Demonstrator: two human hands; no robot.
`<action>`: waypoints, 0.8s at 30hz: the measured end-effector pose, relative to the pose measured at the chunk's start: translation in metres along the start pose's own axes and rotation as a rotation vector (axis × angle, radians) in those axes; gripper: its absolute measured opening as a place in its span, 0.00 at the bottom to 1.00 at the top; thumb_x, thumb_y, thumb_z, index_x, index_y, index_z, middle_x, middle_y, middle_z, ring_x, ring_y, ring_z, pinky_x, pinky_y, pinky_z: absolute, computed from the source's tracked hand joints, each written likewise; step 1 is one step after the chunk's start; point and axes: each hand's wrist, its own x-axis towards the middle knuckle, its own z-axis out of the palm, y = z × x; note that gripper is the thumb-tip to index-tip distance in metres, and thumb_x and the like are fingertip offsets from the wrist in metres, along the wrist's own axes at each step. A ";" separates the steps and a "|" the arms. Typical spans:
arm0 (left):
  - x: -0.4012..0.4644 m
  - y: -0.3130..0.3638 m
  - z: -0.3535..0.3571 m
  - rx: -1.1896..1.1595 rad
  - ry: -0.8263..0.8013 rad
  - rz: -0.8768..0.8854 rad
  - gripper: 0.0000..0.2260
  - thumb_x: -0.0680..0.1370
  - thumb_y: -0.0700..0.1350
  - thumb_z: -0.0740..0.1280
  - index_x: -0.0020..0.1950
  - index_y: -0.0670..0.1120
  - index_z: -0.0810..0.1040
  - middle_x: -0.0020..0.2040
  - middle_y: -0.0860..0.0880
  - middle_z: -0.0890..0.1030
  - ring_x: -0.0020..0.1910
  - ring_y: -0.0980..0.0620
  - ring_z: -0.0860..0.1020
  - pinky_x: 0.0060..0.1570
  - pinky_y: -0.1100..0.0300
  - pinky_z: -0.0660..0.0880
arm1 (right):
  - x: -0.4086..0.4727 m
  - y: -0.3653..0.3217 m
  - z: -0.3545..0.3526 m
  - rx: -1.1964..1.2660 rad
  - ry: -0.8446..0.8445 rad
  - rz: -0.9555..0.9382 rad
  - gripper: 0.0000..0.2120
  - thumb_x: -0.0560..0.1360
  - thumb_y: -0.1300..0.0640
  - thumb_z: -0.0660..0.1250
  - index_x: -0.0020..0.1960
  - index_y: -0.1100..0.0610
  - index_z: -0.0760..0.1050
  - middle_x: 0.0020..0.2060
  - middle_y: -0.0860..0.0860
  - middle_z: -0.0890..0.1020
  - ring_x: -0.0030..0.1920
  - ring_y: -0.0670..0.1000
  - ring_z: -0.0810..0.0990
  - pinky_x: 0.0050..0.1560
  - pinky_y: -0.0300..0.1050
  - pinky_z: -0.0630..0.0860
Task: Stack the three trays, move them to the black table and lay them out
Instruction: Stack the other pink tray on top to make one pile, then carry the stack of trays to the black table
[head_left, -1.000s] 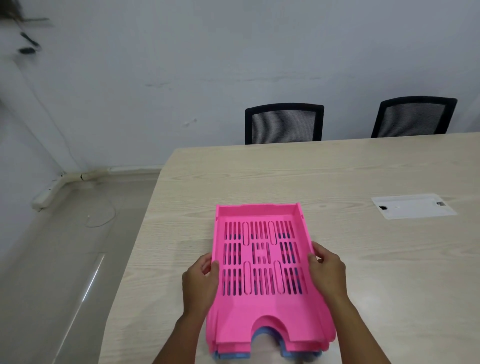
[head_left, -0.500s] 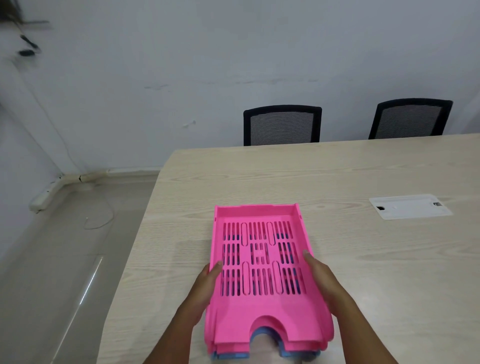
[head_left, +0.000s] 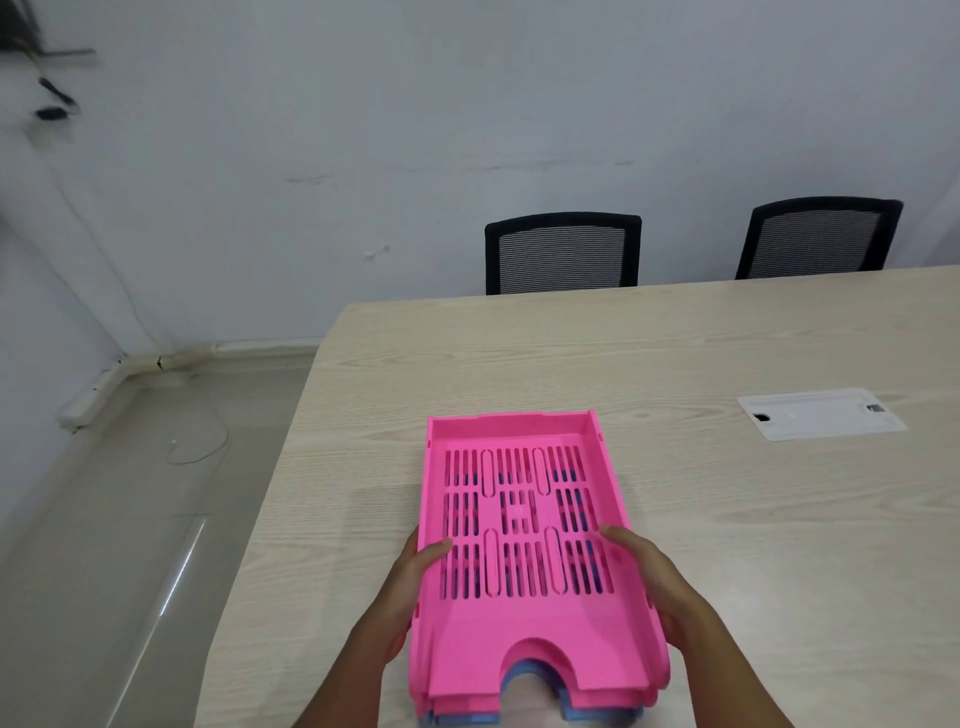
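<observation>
Three slotted trays sit nested in one stack (head_left: 519, 613) near the front of the light wooden table (head_left: 727, 519). The top two are pink; the bottom blue one (head_left: 530, 670) shows through the front cut-out and along the near edge. My left hand (head_left: 405, 587) grips the stack's left side, thumb over the rim. My right hand (head_left: 654, 582) grips the right side the same way. Whether the stack rests on the table or is just off it, I cannot tell. No black table is in view.
A white cable-port plate (head_left: 821, 413) is set into the table at the right. Two black mesh chairs (head_left: 563, 252) (head_left: 818, 236) stand behind the far edge. Left of the table lie the grey floor (head_left: 104, 519) and a wall with cable trunking (head_left: 119, 374).
Both hands have slid lower along the stack's sides and closed more firmly on it. The stack has stayed in almost the same place.
</observation>
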 end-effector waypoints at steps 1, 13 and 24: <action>-0.001 0.000 0.000 0.003 0.000 0.004 0.36 0.63 0.61 0.74 0.70 0.53 0.74 0.59 0.44 0.85 0.57 0.41 0.84 0.64 0.37 0.75 | 0.000 0.000 0.000 0.001 -0.004 -0.008 0.22 0.78 0.44 0.65 0.63 0.58 0.80 0.48 0.58 0.89 0.41 0.56 0.87 0.49 0.50 0.78; -0.029 -0.010 -0.011 0.012 0.133 0.021 0.19 0.72 0.49 0.68 0.63 0.46 0.79 0.47 0.43 0.88 0.45 0.44 0.86 0.50 0.48 0.81 | 0.007 0.000 0.015 -0.005 -0.098 -0.045 0.23 0.77 0.40 0.65 0.60 0.56 0.82 0.48 0.57 0.89 0.46 0.59 0.87 0.65 0.61 0.76; -0.131 -0.053 -0.068 -0.183 0.554 0.066 0.13 0.77 0.47 0.66 0.59 0.46 0.82 0.50 0.40 0.87 0.51 0.36 0.85 0.60 0.32 0.75 | 0.023 -0.012 0.115 -0.215 -0.457 -0.061 0.24 0.76 0.38 0.64 0.61 0.54 0.82 0.50 0.56 0.89 0.52 0.61 0.86 0.69 0.69 0.71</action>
